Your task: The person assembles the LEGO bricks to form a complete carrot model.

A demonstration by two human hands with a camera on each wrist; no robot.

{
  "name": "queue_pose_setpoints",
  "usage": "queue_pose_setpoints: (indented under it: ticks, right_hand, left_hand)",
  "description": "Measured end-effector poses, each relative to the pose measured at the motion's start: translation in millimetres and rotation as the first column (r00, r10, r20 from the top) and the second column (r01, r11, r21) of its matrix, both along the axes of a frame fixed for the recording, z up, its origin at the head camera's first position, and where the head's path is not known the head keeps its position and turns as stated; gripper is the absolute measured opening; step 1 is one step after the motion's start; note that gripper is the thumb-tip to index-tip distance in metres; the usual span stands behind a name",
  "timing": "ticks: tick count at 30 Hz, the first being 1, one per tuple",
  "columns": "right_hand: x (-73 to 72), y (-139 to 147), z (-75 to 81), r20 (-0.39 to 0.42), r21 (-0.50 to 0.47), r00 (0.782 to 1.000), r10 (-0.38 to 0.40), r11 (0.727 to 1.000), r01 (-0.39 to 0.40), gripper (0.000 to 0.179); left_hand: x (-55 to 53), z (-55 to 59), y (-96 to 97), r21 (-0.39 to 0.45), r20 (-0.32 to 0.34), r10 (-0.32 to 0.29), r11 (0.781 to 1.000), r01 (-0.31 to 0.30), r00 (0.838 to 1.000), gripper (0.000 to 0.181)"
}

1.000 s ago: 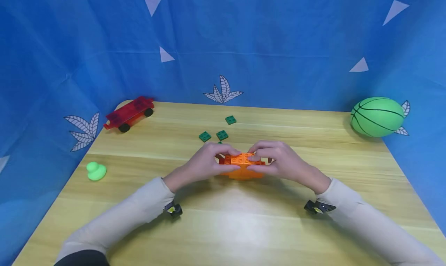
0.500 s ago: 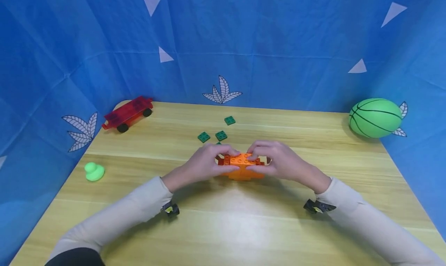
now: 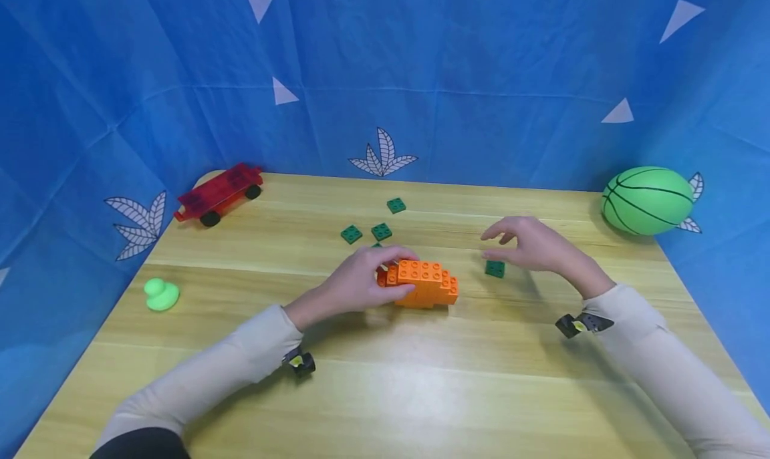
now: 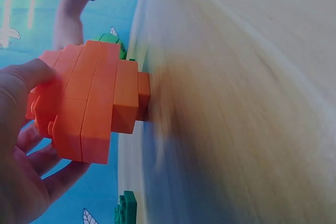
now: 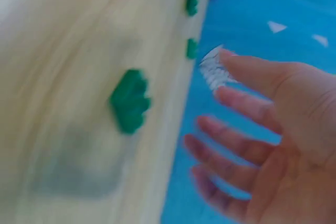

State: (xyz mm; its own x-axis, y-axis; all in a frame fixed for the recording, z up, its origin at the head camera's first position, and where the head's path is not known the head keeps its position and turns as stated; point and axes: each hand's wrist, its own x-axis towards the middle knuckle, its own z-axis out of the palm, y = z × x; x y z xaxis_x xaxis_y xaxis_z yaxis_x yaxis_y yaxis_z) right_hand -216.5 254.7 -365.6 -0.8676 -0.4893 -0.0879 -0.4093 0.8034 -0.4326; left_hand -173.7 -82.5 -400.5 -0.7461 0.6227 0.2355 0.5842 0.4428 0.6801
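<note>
My left hand (image 3: 361,278) grips the left end of an orange block build (image 3: 424,285), thumb on the near side and fingers on the far side. In the left wrist view the orange build (image 4: 94,93) shows stacked rows of bricks with stepped ends. To the right, my right hand (image 3: 535,245) hovers over the table with its fingers loosely bent and nothing between them. Just below its fingertips lies a green square brick (image 3: 495,268). The same green brick (image 5: 130,100) is blurred in the right wrist view, apart from the hand.
Several green bricks (image 3: 381,232) lie behind the orange build, one partly hidden by the left hand. A red wheeled toy car base (image 3: 219,195) is at the back left, a light green duck (image 3: 161,294) at the left, and a green ball (image 3: 646,200) at the back right.
My right hand has let go of the orange build and moved right, near a green brick that now shows. My left hand still holds the build in about the same place.
</note>
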Motion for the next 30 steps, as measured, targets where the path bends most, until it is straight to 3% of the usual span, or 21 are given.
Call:
queue_pose_setpoints:
  ticks: [4, 10, 14, 16, 19, 23, 30]
  right_hand:
    - [-1.8, 10.7, -17.2, 0.084, 0.076, 0.995, -0.055, 0.996, 0.048, 0.051]
    - [-2.3, 13.3, -35.4, 0.026, 0.068, 0.996, -0.086, 0.994, 0.084, 0.041]
    - [0.9, 8.4, -38.9, -0.004, 0.022, 0.998, -0.065, 0.998, 0.065, 0.035]
    - [4.7, 3.7, -37.9, -0.006, -0.027, 0.998, -0.062, 0.998, 0.062, 0.034]
    - [12.0, -8.0, -29.5, -0.016, -0.134, 1.000, -0.019, 0.991, 0.016, 0.036]
    - [22.4, -29.0, -7.2, -0.083, -0.252, 0.994, 0.076, 0.963, -0.095, 0.037]
    - [40.3, -57.0, 24.2, -0.150, -0.323, 0.969, 0.195, 0.917, -0.234, 0.034]
  left_hand:
    - [-1.3, 0.4, 1.1, -0.007, 0.020, 0.000, 1.000, 0.000, 1.000, 0.042]
    - [-2.9, 5.8, 2.2, -0.004, 0.095, 0.025, 1.000, -0.024, 0.995, 0.047]
    - [-2.4, 8.0, 2.9, 0.031, 0.163, 0.042, 0.998, -0.048, 0.986, 0.042]
    - [-1.3, 6.5, 3.1, 0.032, 0.157, 0.036, 0.999, -0.042, 0.987, 0.040]
    - [0.4, 4.3, 3.4, 0.018, 0.119, 0.032, 0.999, -0.034, 0.992, 0.039]
    - [-0.3, 4.7, 3.5, 0.008, 0.059, 0.037, 0.999, -0.037, 0.998, 0.037]
    - [-3.9, 5.9, 4.1, -0.015, 0.024, 0.022, 1.000, -0.021, 0.999, 0.038]
